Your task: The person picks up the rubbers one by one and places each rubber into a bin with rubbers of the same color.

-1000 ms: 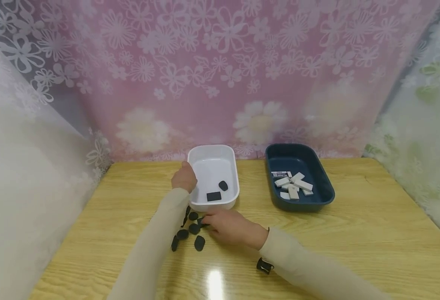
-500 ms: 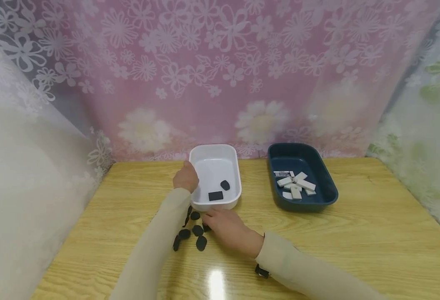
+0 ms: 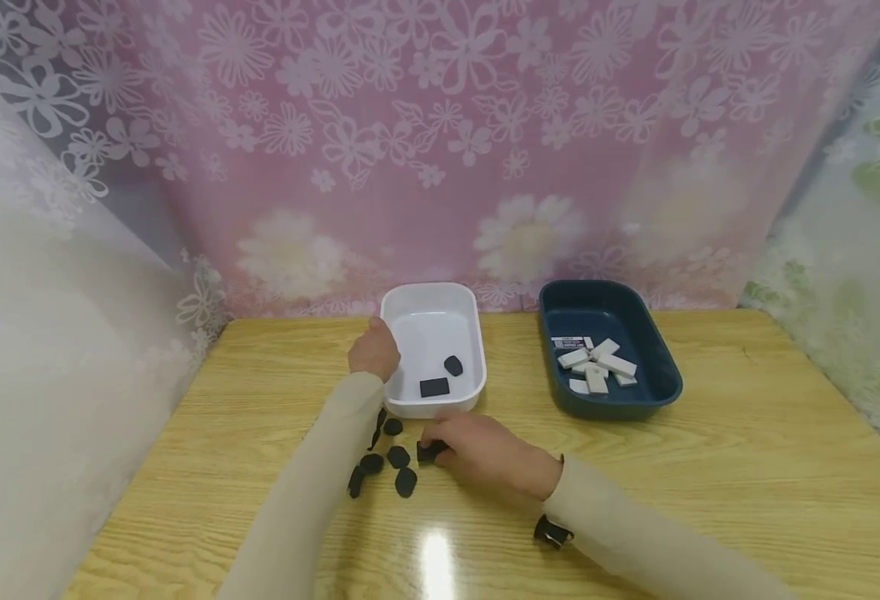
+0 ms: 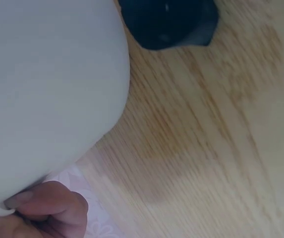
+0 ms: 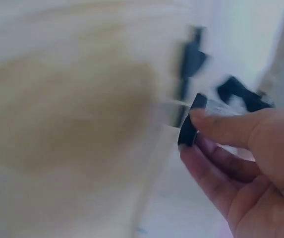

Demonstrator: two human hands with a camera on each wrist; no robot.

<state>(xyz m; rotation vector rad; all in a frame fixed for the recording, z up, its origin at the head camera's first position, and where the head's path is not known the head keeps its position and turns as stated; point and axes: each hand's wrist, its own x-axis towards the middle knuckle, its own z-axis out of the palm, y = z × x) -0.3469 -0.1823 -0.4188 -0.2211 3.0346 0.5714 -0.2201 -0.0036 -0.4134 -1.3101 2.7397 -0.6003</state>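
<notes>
My left hand grips the left rim of a white plastic tub. In the left wrist view its curled fingers pinch the tub's edge. In front of the tub, my right hand holds a small black rectangular block. The right wrist view shows this block pinched between thumb and fingers. Left of it on the table lie several black pieces, among them a rounded one. Inside the white tub are a black rectangle and a rounded black piece.
A dark blue tub stands to the right, with several white rectangular blocks and a printed label inside. Both tubs are near the back edge of the wooden table, before a pink floral curtain. A black strap is at my right wrist.
My right hand has drawn slightly right, away from the loose pieces, with the black block in its fingers. My left hand keeps its grip on the white tub's rim.
</notes>
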